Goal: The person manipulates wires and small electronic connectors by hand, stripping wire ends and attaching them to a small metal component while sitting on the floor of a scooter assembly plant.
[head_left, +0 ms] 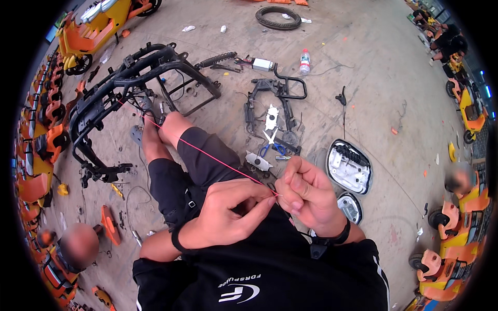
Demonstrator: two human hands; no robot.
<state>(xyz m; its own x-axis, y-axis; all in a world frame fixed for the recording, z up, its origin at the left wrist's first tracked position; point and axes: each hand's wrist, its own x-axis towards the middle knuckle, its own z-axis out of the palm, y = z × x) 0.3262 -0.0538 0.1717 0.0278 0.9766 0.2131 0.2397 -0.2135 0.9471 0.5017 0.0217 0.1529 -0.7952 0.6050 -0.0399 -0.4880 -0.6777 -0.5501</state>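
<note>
A thin red wire [218, 159] stretches from the black scooter frame [135, 78] over my legs to my hands. My left hand [233, 211] pinches it near its end between thumb and fingertips. A pale, bare-looking tip shows just beyond those fingertips, beside my right hand [308, 192]. The right fingers are curled closed, with thumb against forefinger; what they hold is hidden. A small dark loop of wire shows between the two hands. Past them, scissors [274, 146] with blue handles lie on the floor beside a white, jagged-edged piece [258, 160].
White-and-black shell parts [349, 167] lie to the right. Ahead are a black metal bracket assembly [267, 90], a shock absorber [218, 59], a bottle [304, 61] and a tyre [278, 17]. Orange-yellow scooters [451, 249] line both sides, with other people among them.
</note>
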